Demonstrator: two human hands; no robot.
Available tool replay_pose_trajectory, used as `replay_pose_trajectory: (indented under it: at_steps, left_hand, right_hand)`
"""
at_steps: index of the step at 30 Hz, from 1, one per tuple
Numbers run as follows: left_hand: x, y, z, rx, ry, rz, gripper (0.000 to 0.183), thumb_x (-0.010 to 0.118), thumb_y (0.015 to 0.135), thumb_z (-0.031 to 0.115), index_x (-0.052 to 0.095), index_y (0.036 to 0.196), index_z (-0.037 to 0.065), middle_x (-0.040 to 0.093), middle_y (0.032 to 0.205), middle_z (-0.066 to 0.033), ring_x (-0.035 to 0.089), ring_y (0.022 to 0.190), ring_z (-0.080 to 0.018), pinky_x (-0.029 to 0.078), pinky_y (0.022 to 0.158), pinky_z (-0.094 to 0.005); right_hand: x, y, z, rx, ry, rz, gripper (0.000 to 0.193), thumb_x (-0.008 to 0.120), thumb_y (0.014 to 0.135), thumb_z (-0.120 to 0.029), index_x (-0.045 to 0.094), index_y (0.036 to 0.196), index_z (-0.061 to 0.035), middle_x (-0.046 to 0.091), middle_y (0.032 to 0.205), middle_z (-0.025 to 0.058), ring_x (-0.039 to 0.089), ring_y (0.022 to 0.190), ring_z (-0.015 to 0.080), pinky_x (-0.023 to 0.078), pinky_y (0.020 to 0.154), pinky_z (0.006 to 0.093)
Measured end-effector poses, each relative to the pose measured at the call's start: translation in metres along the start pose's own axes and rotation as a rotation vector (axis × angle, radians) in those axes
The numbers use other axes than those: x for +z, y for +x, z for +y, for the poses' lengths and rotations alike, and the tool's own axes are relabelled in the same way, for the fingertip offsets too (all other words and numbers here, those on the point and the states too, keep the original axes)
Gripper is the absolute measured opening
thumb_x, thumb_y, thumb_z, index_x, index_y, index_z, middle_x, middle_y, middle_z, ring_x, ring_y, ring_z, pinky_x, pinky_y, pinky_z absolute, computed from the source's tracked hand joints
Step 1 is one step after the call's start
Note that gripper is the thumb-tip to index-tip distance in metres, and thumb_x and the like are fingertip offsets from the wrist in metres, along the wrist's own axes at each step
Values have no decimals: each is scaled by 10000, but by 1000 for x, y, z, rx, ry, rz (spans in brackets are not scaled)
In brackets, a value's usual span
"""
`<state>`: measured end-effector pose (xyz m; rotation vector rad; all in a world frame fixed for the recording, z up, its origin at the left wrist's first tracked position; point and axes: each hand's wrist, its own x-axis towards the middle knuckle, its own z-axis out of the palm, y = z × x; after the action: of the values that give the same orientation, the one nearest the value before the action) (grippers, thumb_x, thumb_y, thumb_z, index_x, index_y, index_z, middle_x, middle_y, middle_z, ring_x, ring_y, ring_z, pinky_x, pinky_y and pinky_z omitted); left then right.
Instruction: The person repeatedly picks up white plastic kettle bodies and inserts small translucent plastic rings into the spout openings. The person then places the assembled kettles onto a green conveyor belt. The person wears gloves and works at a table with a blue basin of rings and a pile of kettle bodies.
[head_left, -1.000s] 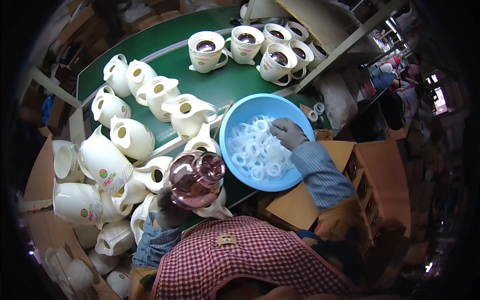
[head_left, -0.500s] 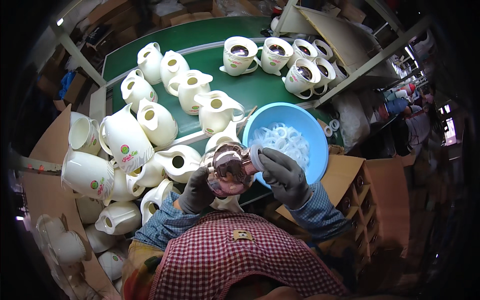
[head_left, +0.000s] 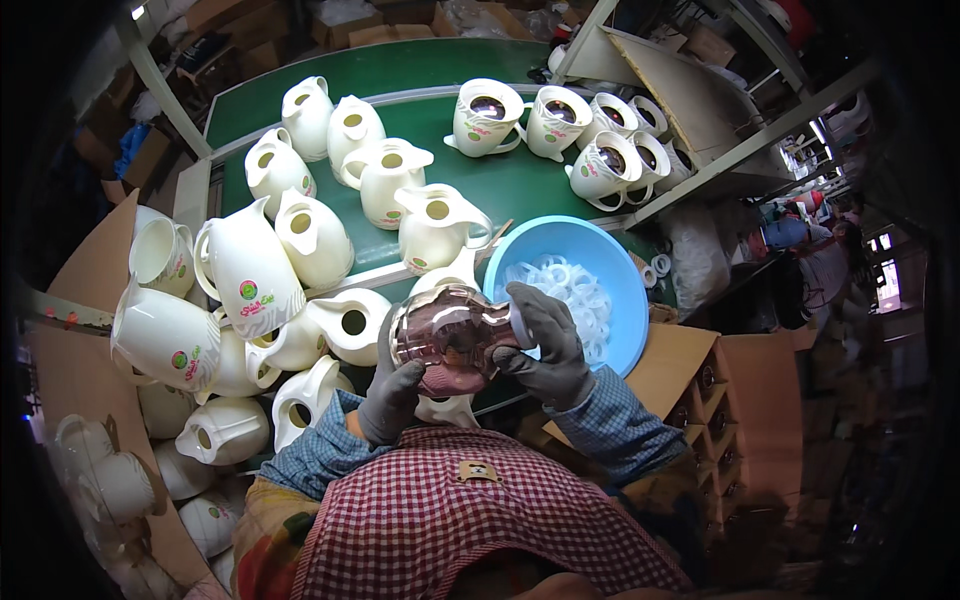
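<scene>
In front of my apron I hold a shiny mirrored glass flask liner [head_left: 440, 335], lying on its side with its neck to the right. My left hand [head_left: 390, 395] is closed round its rounded body from the left. At the neck my right hand [head_left: 550, 350] grips a translucent white plastic ring [head_left: 519, 326], thumb below and fingers above. The ring sits around the mouth; how far on it is cannot be made out. Right behind the hand stands a light blue basin [head_left: 628, 310] with many similar rings [head_left: 560, 285] in it.
Cream jug bodies [head_left: 245, 275] crowd the left, some in a cardboard box [head_left: 85, 370]. More jugs [head_left: 380, 180] stand on the green bench [head_left: 420, 110]. Jugs with dark shiny liners inside [head_left: 487, 120] stand far right. A divided carton [head_left: 690, 365] is at my right.
My right hand has shifted its hold at the ring, with thumb and fingers now spread wider around the mouth. The liner has moved slightly left. My left hand still holds the body.
</scene>
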<state>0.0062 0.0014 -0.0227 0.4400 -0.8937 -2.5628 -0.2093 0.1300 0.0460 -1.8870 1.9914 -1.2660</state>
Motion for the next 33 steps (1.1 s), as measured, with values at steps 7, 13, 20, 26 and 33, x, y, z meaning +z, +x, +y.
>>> replay_pose_trajectory:
  at_steps: [7, 13, 20, 26, 33]
  left_hand:
    - [-21, 2, -5, -126, -163, -39, 896, 698, 880, 505, 318, 1546, 42, 491, 1494, -164, 533, 1343, -312, 445, 1134, -469]
    - [-15, -1, 12, 33, -354, -11, 948, 630, 874, 643, 319, 1568, 77, 448, 1542, -183, 481, 1391, -360, 399, 1170, -535]
    - [-33, -3, 36, 116, -336, 54, 936, 615, 873, 631, 307, 1580, 101, 433, 1553, -187, 464, 1403, -380, 371, 1182, -572]
    - [-43, -5, 34, 157, -314, 86, 870, 566, 910, 612, 331, 1567, 93, 439, 1552, -190, 460, 1409, -382, 369, 1185, -564]
    - [-41, 0, 37, 162, -323, 56, 823, 619, 941, 515, 322, 1561, 62, 449, 1546, -170, 469, 1410, -343, 388, 1186, -516]
  right_hand:
    - [9, 12, 0, 26, 230, -243, 860, 599, 1001, -415, 165, 1608, 12, 300, 1615, 275, 319, 1494, 426, 239, 1227, 484]
    - [23, 75, 74, 237, 107, -221, 811, 658, 962, -294, 243, 1600, -14, 307, 1628, 228, 275, 1526, 364, 219, 1237, 452]
    - [99, 155, 128, 481, -494, -551, 960, 775, 753, -593, 378, 1582, -319, 200, 1680, 177, 265, 1517, 397, 230, 1240, 452]
    - [99, 146, 154, 555, -357, -422, 743, 863, 682, -550, 682, 1346, -271, 338, 1601, 169, 436, 1400, 370, 338, 1191, 451]
    - [-101, 118, 67, 209, 509, 155, 563, 791, 903, -246, 601, 1387, -30, 608, 1347, 118, 594, 1227, 254, 502, 1025, 394]
